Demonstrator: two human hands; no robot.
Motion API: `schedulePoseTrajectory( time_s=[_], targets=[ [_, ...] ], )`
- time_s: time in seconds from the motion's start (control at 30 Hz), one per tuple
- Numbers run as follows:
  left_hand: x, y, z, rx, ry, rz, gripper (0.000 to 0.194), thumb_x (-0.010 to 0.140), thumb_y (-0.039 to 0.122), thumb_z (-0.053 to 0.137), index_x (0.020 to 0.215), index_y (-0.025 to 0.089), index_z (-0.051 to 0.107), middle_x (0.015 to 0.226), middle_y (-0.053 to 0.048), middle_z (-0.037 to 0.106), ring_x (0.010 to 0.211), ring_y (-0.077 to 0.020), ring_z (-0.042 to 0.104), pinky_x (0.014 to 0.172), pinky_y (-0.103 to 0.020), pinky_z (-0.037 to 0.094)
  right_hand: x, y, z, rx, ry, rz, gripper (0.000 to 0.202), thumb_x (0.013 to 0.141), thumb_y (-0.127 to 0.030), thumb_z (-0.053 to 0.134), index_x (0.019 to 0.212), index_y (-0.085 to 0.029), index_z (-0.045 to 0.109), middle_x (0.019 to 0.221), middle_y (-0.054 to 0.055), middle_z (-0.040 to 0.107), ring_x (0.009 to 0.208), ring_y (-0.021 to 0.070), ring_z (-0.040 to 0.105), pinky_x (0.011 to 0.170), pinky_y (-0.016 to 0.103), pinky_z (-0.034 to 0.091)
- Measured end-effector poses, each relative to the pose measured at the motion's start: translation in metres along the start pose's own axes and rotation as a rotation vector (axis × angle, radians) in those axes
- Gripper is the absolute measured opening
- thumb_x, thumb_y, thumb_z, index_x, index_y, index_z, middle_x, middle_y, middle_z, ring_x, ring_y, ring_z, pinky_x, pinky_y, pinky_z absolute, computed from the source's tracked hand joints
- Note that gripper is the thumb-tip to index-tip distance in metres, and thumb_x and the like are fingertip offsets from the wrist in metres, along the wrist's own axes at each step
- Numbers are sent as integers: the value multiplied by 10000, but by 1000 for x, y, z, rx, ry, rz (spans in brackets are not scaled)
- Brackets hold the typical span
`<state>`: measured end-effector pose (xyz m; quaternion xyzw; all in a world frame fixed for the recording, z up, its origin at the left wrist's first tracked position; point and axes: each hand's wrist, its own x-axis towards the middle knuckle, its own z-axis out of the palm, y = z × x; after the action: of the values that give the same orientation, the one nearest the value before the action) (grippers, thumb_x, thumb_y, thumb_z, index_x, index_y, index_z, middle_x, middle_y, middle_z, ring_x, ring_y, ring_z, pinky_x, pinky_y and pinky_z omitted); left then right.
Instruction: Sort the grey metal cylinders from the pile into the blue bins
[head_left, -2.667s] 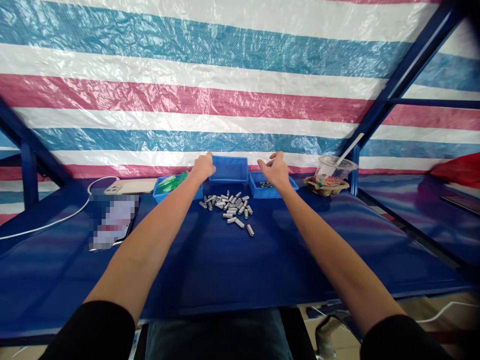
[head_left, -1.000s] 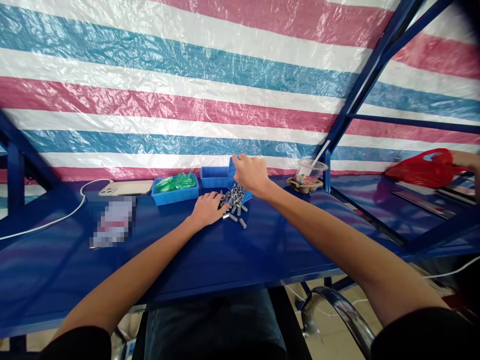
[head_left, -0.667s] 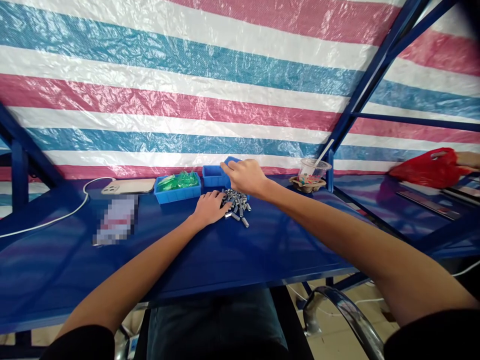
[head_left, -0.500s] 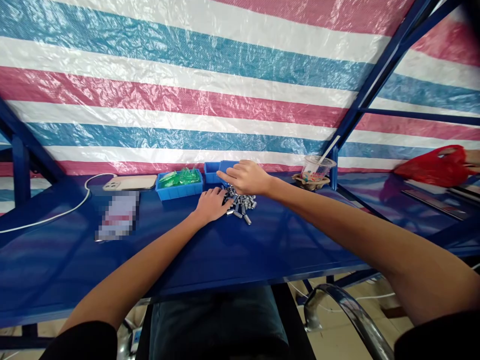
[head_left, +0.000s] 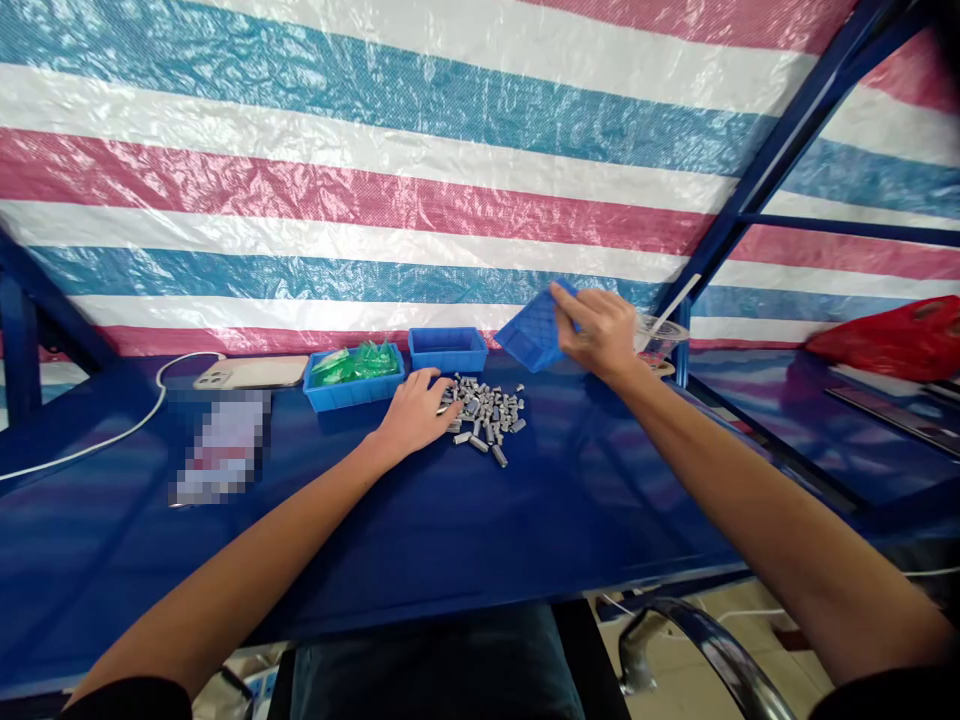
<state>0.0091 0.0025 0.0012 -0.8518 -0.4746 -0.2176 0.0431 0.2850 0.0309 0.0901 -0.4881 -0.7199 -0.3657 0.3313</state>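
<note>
Blue bin (head_left: 534,328) in R hand (head_left: 602,330), pcs (head_left: 487,408) prob. metal

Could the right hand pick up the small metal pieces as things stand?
Probably not: the right hand grips a tilted blue bin, so it isn't free for the small metal pieces.

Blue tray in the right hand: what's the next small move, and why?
Probably set the blue tray down upright on the table: the right hand holds it tilted in the air, while metal pieces lie loose in a heap beside the left hand.
</note>
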Motion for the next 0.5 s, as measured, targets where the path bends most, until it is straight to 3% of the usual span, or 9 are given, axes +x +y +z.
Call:
schedulePoseTrajectory(
  time_s=[0.13, 0.2, 0.3, 0.37, 0.5],
  targets=[
    [27, -2, -14, 55, 27, 51, 423, 941, 367, 343, 1282, 146, 460, 1353, -126, 432, 1295, -229, 354, 1078, -343, 302, -7, 24, 24, 136, -110, 700, 426, 826, -266, 454, 1204, -142, 606, 1020, 140, 668, 936, 275, 591, 829, 387, 433],
    [45, -6, -14, 101, -4, 58, 410, 931, 302, 366, 1298, 138, 445, 1344, -140, 454, 1307, -257, 342, 1098, -391, 255, -11, 33, 41, 167, -200, 904, 427, 817, -258, 458, 1188, -122, 618, 1080, 151, 667, 985, 291, 598, 861, 386, 436],
    [67, -15, -7, 178, -112, 37, 401, 865, 169, 444, 1263, 138, 484, 1179, -154, 593, 1199, -302, 477, 1070, -490, 252, -22, 43, 66, 181, -308, 995, 344, 848, -259, 462, 1096, -130, 663, 1030, 133, 688, 974, 279, 618, 841, 363, 462],
    [76, -18, -2, 213, -193, 35, 448, 815, 104, 472, 1258, 169, 489, 1076, -124, 653, 1074, -278, 576, 1017, -463, 331, -31, 47, 79, 199, -388, 1031, 282, 888, -299, 489, 1061, -146, 650, 1014, 96, 678, 935, 235, 628, 821, 362, 488],
    [77, -12, -3, 248, -291, 52, 539, 788, 75, 464, 1311, 205, 442, 1042, -108, 677, 983, -257, 625, 872, -360, 445, -45, 50, 94, 240, -508, 1006, 295, 898, -358, 540, 1105, -151, 577, 1119, 69, 602, 969, 190, 603, 835, 399, 510]
  ],
)
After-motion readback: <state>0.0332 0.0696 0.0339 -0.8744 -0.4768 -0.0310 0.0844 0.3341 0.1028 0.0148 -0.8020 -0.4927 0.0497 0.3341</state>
